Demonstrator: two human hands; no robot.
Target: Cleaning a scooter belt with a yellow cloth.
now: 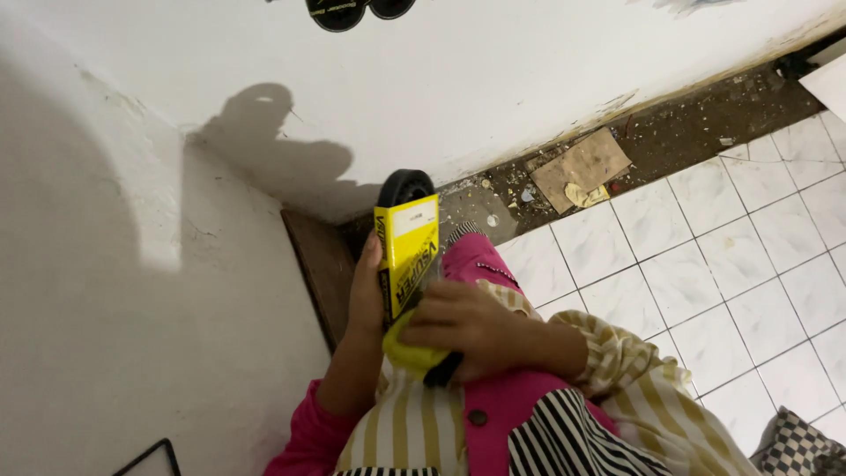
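My left hand (366,295) grips a tall yellow cardboard box (407,251) with a white label, holding it upright by its left edge. My right hand (458,326) rests against the box's lower end, fingers closed on a yellow-green object (410,353) with a dark part below it. Just behind the box top sits a black round wheel-like object (405,187). My sleeves are pink and striped cream.
White walls (132,291) stand left and ahead. A dark strip of dirty floor with debris and a cardboard scrap (582,167) runs along the wall. White tiles (723,256) cover the right. A checked cloth (802,445) lies bottom right.
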